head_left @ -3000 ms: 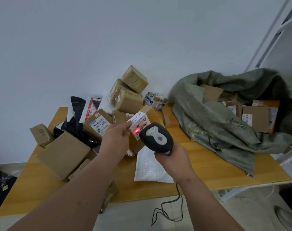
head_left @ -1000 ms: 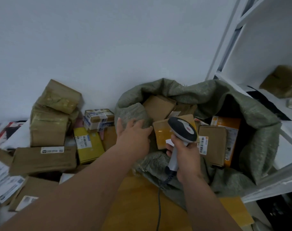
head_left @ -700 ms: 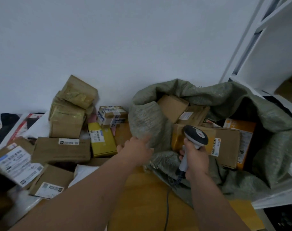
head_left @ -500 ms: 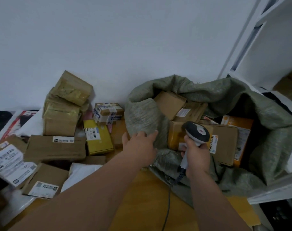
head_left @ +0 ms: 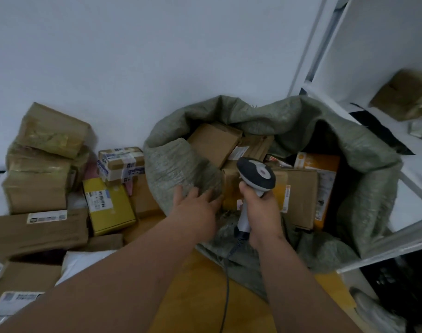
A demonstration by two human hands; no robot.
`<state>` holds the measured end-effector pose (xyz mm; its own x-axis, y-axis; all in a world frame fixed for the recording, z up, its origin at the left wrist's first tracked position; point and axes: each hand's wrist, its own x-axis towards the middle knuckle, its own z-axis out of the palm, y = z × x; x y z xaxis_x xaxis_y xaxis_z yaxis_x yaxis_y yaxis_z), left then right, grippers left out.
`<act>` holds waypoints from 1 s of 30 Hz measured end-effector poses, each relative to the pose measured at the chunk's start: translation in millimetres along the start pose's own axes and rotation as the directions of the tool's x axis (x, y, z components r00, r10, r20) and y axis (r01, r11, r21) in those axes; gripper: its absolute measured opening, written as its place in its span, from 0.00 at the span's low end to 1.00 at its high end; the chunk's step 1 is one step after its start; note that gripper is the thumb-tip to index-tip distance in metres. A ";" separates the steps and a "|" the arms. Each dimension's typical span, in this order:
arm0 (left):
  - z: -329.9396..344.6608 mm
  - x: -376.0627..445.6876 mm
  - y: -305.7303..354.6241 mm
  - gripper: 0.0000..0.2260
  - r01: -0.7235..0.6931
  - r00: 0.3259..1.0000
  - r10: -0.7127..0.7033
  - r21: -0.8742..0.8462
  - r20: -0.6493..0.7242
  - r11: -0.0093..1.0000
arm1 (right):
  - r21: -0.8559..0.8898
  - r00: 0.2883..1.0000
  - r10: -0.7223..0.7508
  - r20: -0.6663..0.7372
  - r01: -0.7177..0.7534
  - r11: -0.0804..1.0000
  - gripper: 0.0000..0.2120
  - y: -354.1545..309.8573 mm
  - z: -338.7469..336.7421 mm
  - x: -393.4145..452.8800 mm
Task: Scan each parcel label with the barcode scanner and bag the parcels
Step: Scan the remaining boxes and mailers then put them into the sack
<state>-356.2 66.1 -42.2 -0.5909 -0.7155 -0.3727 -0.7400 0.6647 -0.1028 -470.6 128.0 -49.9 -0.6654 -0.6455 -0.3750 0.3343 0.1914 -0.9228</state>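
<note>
Wooden table (head_left: 200,284): scanner (head_left: 255,179) gripped in right hand (head_left: 262,212), beside sack (head_left: 181,164)

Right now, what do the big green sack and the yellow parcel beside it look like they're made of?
Green sack: probably woven plastic fabric, matte; a fine weave texture shows and it slumps in soft folds. Yellow parcel: likely cardboard, smooth and flat-faced with crisp edges and a white barcode label stuck on top.

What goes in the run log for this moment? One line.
left hand: open on sack | right hand: grips scanner | yellow parcel: unbagged
</note>
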 end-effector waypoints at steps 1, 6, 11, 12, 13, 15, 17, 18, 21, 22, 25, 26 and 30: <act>-0.6 1.6 0.3 0.29 -0.005 1.000 0.005 -0.001 0.007 1.000 | 0.009 1.000 -0.012 -0.021 0.013 1.000 0.22 -0.5 -1.5 3.2; -7.0 8.5 4.6 0.26 -0.039 0.996 0.040 0.017 -0.080 0.999 | 0.062 0.994 -0.050 -0.096 0.056 0.997 0.18 -2.8 -8.3 13.3; -11.1 14.2 1.1 0.26 0.022 0.998 -0.022 -0.004 -0.058 1.000 | 0.055 0.978 -0.090 -0.189 0.102 0.993 0.24 -6.0 -15.6 20.0; -10.5 15.3 -1.2 0.27 0.058 0.998 -0.058 0.002 0.008 0.998 | 0.056 0.977 -0.079 -0.198 0.092 0.994 0.24 -8.1 -17.9 22.4; -9.1 16.0 -3.8 0.29 0.093 0.993 -0.093 0.007 0.070 0.996 | 0.052 0.978 -0.067 -0.198 0.079 0.996 0.22 -9.8 -19.3 23.9; -4.8 17.0 -8.4 0.34 0.135 0.981 -0.134 0.003 0.140 0.991 | 0.026 0.983 -0.059 -0.173 0.064 0.998 0.15 -9.8 -18.0 24.4; -0.6 17.9 -9.4 0.40 0.139 0.981 -0.137 -0.006 0.137 0.990 | -0.018 0.989 -0.084 -0.124 0.083 0.996 0.07 -7.4 -11.7 20.6; 1.4 18.9 -8.5 0.42 0.138 0.984 -0.136 -0.007 0.113 0.990 | -0.044 0.989 -0.110 -0.096 0.106 0.993 0.07 -5.7 -7.9 18.1; 2.4 18.8 -6.6 0.45 0.126 0.991 -0.126 0.018 0.047 0.992 | -0.107 0.987 -0.151 -0.055 0.144 0.984 0.06 -3.1 2.1 12.7; 2.5 18.3 -7.8 0.44 0.122 0.991 -0.123 0.020 0.047 0.992 | -0.112 0.986 -0.154 -0.057 0.147 0.983 0.06 -2.9 3.3 11.9; -0.7 14.4 -13.6 0.29 0.064 0.998 -0.064 0.033 0.014 0.997 | -0.103 0.985 -0.166 -0.054 0.160 0.982 0.08 -4.5 3.9 12.0; -4.1 11.9 -14.8 0.23 0.049 0.999 -0.049 0.042 -0.001 0.998 | -0.098 0.984 -0.170 -0.060 0.164 0.982 0.08 -5.3 3.4 12.6; -14.2 2.9 -16.2 0.12 0.037 0.999 -0.035 0.076 -0.029 0.996 | -0.080 0.985 -0.120 -0.125 0.110 0.991 0.10 -8.7 3.5 15.5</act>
<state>-350.5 50.1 -28.5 -0.5733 -0.7443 -0.3424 -0.7349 0.6519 -0.1867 -481.5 113.8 -47.4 -0.7787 -0.5663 -0.2699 0.2044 0.1777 -0.9626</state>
